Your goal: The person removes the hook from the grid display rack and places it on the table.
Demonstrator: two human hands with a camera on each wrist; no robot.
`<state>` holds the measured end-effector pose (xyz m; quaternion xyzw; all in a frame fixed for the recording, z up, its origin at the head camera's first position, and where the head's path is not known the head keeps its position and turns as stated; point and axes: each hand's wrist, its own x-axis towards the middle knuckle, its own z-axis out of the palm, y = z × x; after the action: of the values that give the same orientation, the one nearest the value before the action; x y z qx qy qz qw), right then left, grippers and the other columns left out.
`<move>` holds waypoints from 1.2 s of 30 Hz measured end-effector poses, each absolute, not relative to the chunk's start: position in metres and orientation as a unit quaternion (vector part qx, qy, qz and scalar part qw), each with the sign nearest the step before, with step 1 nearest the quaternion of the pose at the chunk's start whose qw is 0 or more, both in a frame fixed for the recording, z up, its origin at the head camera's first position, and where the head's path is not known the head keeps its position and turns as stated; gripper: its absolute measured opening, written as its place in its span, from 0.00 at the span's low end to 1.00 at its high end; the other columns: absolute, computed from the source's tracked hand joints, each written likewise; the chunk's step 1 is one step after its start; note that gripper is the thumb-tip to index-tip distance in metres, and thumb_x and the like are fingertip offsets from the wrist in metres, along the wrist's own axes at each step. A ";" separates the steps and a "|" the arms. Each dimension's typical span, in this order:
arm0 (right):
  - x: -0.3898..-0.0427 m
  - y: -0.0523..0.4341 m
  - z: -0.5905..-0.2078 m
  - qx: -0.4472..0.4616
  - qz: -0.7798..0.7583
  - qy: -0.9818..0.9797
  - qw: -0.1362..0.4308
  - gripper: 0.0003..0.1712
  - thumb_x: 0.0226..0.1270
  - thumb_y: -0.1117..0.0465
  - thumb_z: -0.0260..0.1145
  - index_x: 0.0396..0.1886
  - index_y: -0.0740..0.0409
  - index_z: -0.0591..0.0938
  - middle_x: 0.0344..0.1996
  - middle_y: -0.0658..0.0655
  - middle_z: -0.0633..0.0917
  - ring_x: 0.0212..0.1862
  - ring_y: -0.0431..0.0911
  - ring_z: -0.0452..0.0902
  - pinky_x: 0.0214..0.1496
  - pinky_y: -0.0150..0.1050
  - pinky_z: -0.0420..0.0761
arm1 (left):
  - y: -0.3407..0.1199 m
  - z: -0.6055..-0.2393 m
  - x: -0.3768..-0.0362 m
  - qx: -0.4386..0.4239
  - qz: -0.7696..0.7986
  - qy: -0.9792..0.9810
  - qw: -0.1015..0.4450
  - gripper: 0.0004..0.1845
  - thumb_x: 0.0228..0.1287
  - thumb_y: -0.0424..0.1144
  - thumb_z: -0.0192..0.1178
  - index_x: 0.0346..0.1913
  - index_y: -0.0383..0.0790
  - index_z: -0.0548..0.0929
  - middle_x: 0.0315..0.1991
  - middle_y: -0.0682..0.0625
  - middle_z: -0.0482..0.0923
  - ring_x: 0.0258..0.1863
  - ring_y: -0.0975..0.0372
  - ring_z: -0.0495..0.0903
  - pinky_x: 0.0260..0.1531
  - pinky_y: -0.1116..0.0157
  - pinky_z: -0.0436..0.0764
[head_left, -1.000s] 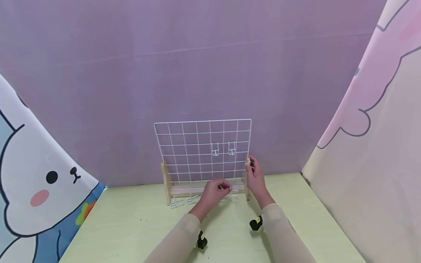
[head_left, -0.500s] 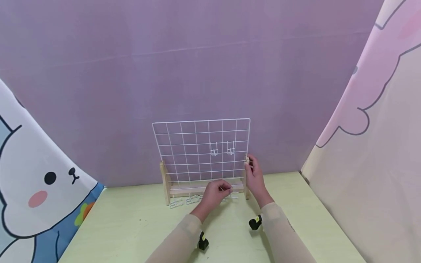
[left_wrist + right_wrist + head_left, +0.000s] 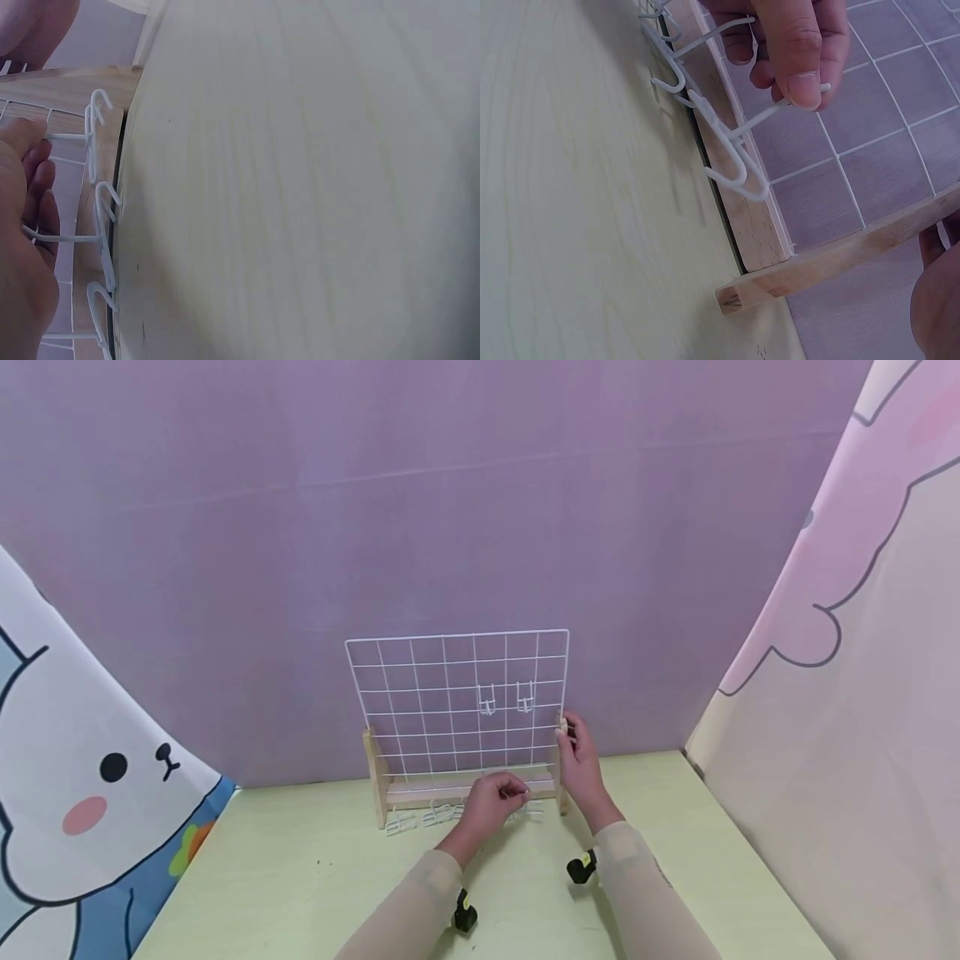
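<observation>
In the head view, my left hand [image 3: 491, 806] is low in front of a white wire grid [image 3: 450, 702]. Its thumb and finger pinch the prong of a white wire hook [image 3: 739, 154], the hook nearest the right post in the right wrist view. More such hooks [image 3: 101, 232] line up beside it along the stand's wooden crossbar [image 3: 735, 172]. My right hand [image 3: 585, 772] grips the right wooden post [image 3: 560, 777] of the stand near its top; the fingertips are partly hidden behind it. Two wire hooks [image 3: 487, 700] hang on the right half of the grid.
The grid stands upright at the back of a pale yellow-green table [image 3: 300, 877], before a purple curtain [image 3: 450, 510]. A left wooden post [image 3: 377, 777] holds its other side. Printed cloths [image 3: 75, 735] flank the table. Dark wrist cameras [image 3: 465, 912] sit under the sleeves.
Both hands keep their places at the hook and the post. The head view has shifted very slightly, moving the scene a little to the left.
</observation>
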<state>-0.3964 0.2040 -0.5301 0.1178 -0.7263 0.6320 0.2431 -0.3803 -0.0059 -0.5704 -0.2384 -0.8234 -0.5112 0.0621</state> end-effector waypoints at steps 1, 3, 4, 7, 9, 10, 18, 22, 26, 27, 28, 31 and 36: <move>-0.397 0.204 -0.530 0.120 0.634 -0.724 0.244 0.24 0.91 0.67 0.53 0.79 0.64 0.70 0.70 0.74 0.77 0.67 0.72 0.74 0.60 0.30 0.76 | -0.006 -0.571 -0.380 -0.238 -0.510 -0.824 0.063 0.05 0.71 0.33 0.77 0.38 0.47 0.92 0.33 0.61 0.87 0.32 0.69 0.82 0.37 0.68 0.85; -0.397 0.204 -0.531 0.122 0.636 -0.722 0.245 0.24 0.91 0.67 0.53 0.80 0.65 0.70 0.70 0.75 0.77 0.68 0.72 0.74 0.60 0.29 0.75 | -0.006 -0.571 -0.380 -0.236 -0.509 -0.826 0.061 0.06 0.71 0.33 0.77 0.38 0.48 0.92 0.34 0.62 0.87 0.33 0.69 0.82 0.37 0.68 0.85; -0.397 0.204 -0.531 0.122 0.635 -0.722 0.244 0.24 0.91 0.67 0.53 0.80 0.65 0.70 0.70 0.75 0.77 0.68 0.72 0.74 0.60 0.29 0.75 | -0.006 -0.572 -0.381 -0.236 -0.509 -0.825 0.061 0.06 0.71 0.33 0.77 0.38 0.48 0.92 0.33 0.61 0.87 0.33 0.69 0.82 0.37 0.68 0.85; -0.398 0.205 -0.532 0.116 0.628 -0.730 0.244 0.23 0.91 0.66 0.54 0.79 0.62 0.71 0.69 0.73 0.78 0.68 0.70 0.75 0.61 0.32 0.77 | -0.006 -0.573 -0.382 -0.232 -0.508 -0.828 0.057 0.06 0.71 0.33 0.77 0.38 0.49 0.92 0.34 0.62 0.87 0.33 0.69 0.82 0.37 0.69 0.85; -0.398 0.205 -0.532 0.114 0.623 -0.734 0.244 0.22 0.91 0.65 0.55 0.78 0.61 0.72 0.69 0.71 0.79 0.67 0.69 0.76 0.63 0.36 0.78 | -0.006 -0.575 -0.382 -0.230 -0.509 -0.828 0.053 0.05 0.71 0.33 0.77 0.39 0.48 0.92 0.34 0.61 0.87 0.33 0.69 0.82 0.37 0.69 0.85; -0.398 0.205 -0.532 0.114 0.622 -0.735 0.245 0.22 0.91 0.64 0.55 0.78 0.60 0.72 0.69 0.70 0.79 0.67 0.69 0.77 0.63 0.39 0.79 | -0.006 -0.575 -0.383 -0.230 -0.509 -0.828 0.052 0.05 0.71 0.32 0.77 0.39 0.47 0.92 0.34 0.61 0.87 0.33 0.69 0.82 0.38 0.69 0.85; -0.398 0.204 -0.532 0.117 0.614 -0.740 0.246 0.22 0.92 0.64 0.55 0.78 0.58 0.72 0.68 0.68 0.79 0.67 0.69 0.77 0.65 0.45 0.81 | -0.007 -0.579 -0.384 -0.226 -0.508 -0.830 0.043 0.03 0.71 0.30 0.76 0.40 0.41 0.93 0.33 0.60 0.87 0.32 0.69 0.82 0.36 0.69 0.85; -0.398 0.204 -0.532 0.119 0.616 -0.738 0.246 0.22 0.92 0.64 0.54 0.78 0.60 0.71 0.68 0.69 0.79 0.67 0.69 0.77 0.64 0.40 0.81 | -0.008 -0.582 -0.385 -0.228 -0.518 -0.823 0.044 0.03 0.70 0.29 0.76 0.40 0.39 0.92 0.33 0.58 0.88 0.31 0.69 0.81 0.35 0.69 0.85; -0.398 0.204 -0.532 0.120 0.620 -0.735 0.246 0.22 0.92 0.64 0.54 0.78 0.61 0.71 0.68 0.70 0.79 0.67 0.70 0.76 0.66 0.44 0.81 | -0.007 -0.583 -0.386 -0.225 -0.525 -0.820 0.041 0.02 0.70 0.28 0.75 0.40 0.37 0.92 0.33 0.56 0.88 0.31 0.69 0.81 0.35 0.69 0.84; -0.398 0.205 -0.532 0.120 0.621 -0.735 0.246 0.22 0.92 0.64 0.54 0.78 0.60 0.71 0.68 0.69 0.79 0.67 0.70 0.76 0.66 0.46 0.81 | -0.006 -0.583 -0.386 -0.221 -0.525 -0.821 0.040 0.03 0.70 0.28 0.75 0.40 0.38 0.92 0.33 0.57 0.88 0.32 0.69 0.81 0.35 0.69 0.84; -0.398 0.205 -0.532 0.121 0.622 -0.733 0.245 0.22 0.92 0.64 0.54 0.77 0.60 0.71 0.68 0.69 0.79 0.67 0.70 0.76 0.67 0.50 0.81 | -0.006 -0.583 -0.386 -0.218 -0.524 -0.822 0.039 0.03 0.70 0.28 0.76 0.40 0.39 0.92 0.33 0.57 0.88 0.32 0.69 0.81 0.35 0.70 0.84; -0.399 0.205 -0.532 0.125 0.626 -0.730 0.243 0.21 0.92 0.65 0.54 0.77 0.61 0.71 0.67 0.69 0.79 0.67 0.71 0.76 0.69 0.61 0.80 | -0.006 -0.583 -0.386 -0.212 -0.523 -0.825 0.037 0.04 0.70 0.29 0.76 0.39 0.41 0.92 0.33 0.58 0.87 0.31 0.69 0.81 0.35 0.70 0.84; -0.399 0.204 -0.532 0.125 0.627 -0.730 0.242 0.21 0.92 0.65 0.54 0.77 0.61 0.71 0.68 0.69 0.78 0.67 0.71 0.76 0.70 0.66 0.78 | -0.006 -0.584 -0.386 -0.209 -0.524 -0.825 0.034 0.05 0.70 0.30 0.77 0.38 0.44 0.92 0.32 0.60 0.87 0.31 0.69 0.81 0.34 0.70 0.84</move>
<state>-0.3987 0.2044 -0.5316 0.1254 -0.7296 0.6272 0.2421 -0.3864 -0.0057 -0.5843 -0.2094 -0.8248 -0.5241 0.0336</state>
